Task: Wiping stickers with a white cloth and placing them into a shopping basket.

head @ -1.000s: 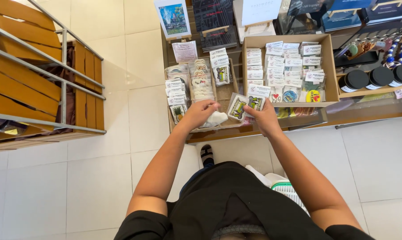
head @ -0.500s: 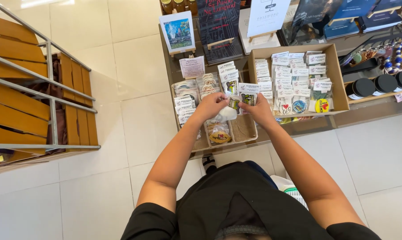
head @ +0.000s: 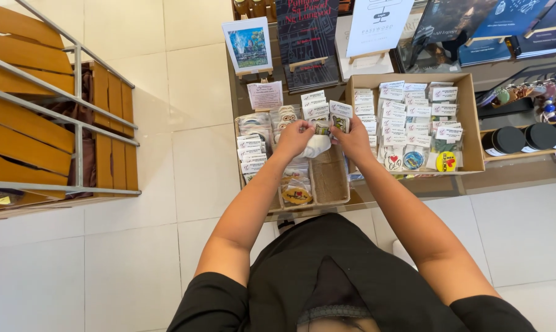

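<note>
The left hand [head: 295,136] and the right hand [head: 353,139] are close together over the display table [head: 376,190], each pinched shut on small carded packets. The left hand's fingers close on one packet [head: 320,127] with a dark picture panel, and the right hand grips another packet [head: 339,120] with a white header card, the two held almost touching. A second ago both hands were lower, down by the near edge of the basket [head: 329,181], with the packets held low. They have since lifted and moved back toward the upright row of white-topped packets [head: 315,104], so the packets in hand now stand level with that row, just in front of it. That suggests the packets are being sorted or lined up against the row rather than taken away.

Below the hands lies something white and crumpled [head: 317,146]; what it is cannot be told. To the right stands a cardboard box [head: 468,123] full of similar packets, and to the left a stack of packets [head: 251,154].
</note>
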